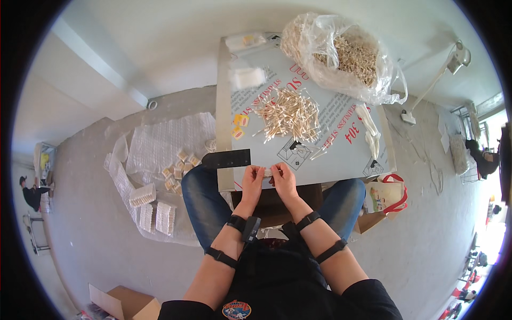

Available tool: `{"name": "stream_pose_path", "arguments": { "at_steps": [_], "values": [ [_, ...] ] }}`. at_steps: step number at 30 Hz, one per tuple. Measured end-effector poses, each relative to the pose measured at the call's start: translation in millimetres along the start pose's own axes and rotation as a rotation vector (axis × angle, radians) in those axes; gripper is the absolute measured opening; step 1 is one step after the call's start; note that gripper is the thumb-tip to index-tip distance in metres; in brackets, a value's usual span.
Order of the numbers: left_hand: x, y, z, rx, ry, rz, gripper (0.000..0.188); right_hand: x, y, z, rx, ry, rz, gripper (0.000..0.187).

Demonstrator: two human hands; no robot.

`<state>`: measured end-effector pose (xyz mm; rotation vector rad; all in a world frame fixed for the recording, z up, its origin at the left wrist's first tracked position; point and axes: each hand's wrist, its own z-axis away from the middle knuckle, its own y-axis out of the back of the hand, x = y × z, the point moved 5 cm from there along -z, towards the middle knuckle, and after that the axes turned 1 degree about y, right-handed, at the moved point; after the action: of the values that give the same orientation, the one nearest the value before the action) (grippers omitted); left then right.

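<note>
At the near edge of the table, my left hand (252, 180) and my right hand (284, 179) meet with their fingers pinched. Both close on a small whitish bundle (268, 173) between the fingertips; fingers cover much of it, and its kind is not clear. Beyond them a loose heap of cotton swabs (290, 114) lies on the table (330, 165), with a few strays at its near right side. A flat black strip (226, 158) sticks out over the left edge, beside my left hand. Two small yellow cards (241, 120) lie left of the heap.
A big clear plastic bag (349, 56) full of swabs fills the far right corner. Clear plastic sleeves (248, 78) lie far left, and crumpled plastic (369, 130) at the right. Bubble wrap (165, 140) with small packs (178, 170) covers floor at left; a printed bag (385, 196) stands right.
</note>
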<state>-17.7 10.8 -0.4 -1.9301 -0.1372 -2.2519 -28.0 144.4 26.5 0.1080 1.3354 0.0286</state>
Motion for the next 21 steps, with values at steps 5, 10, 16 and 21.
{"name": "stream_pose_path", "arguments": {
  "at_steps": [5,10,16,21],
  "values": [
    [17,-3,8,-0.117,-0.063,-0.154,0.017,-9,10,-1,0.023,0.071,0.068,0.014],
    [32,7,13,-0.140,0.047,-0.112,0.022,-35,18,11,-0.045,0.205,0.099,0.012],
    [76,7,17,-0.265,0.024,-0.103,0.015,-64,32,26,-0.173,0.082,-0.056,0.006],
    [98,12,22,-0.207,0.083,0.167,0.005,-85,40,35,-0.132,0.160,0.037,0.005]
  ]
}}
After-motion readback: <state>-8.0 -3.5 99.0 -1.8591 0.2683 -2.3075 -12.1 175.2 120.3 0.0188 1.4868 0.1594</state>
